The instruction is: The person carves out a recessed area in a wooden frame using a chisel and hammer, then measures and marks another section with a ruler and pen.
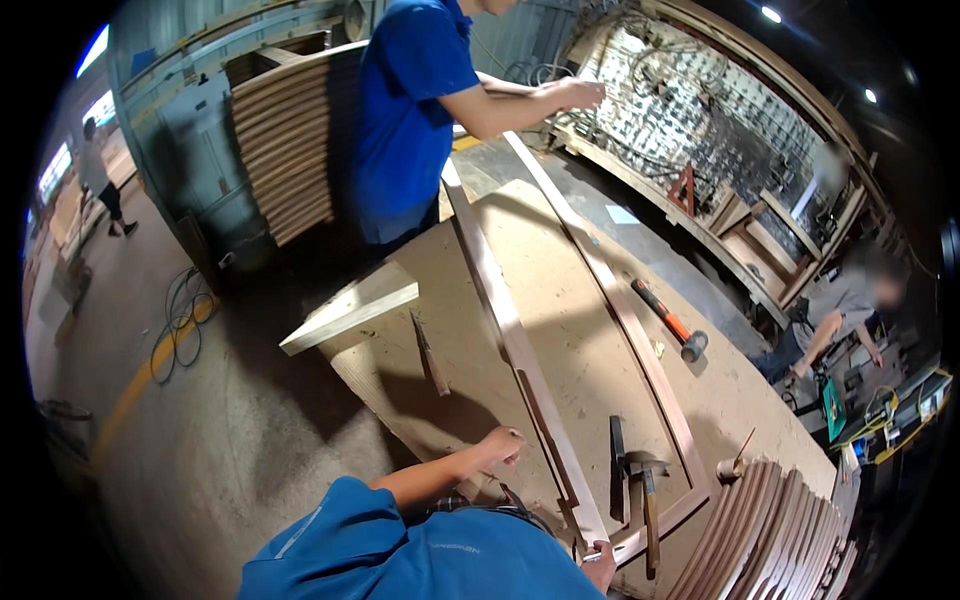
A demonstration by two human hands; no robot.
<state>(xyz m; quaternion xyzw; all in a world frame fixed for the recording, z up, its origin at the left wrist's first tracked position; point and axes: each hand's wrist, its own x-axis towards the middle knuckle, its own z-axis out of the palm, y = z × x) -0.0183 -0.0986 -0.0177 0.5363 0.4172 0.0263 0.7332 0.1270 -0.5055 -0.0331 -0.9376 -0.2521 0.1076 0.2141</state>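
Note:
A long, narrow wooden frame [520, 350] lies across the board-topped table. At its near corner, my right hand [600, 570] is closed on a small white pen-like thing [592, 556], close against the end of the left rail. My left hand [500, 447] hovers left of that rail with its fingers curled into a loose fist, and no object shows in it. Inside the frame's near end lie a hammer [650, 515], its handle crossing the end rail, and a dark straight bar [617, 470].
A mallet [670, 320] with an orange-and-black handle lies right of the frame. Left are a chisel-like tool [430, 355] and a pale wooden block [350, 317]. Curved slats [760, 540] are stacked near right. A co-worker in blue [410, 120] stands at the far end.

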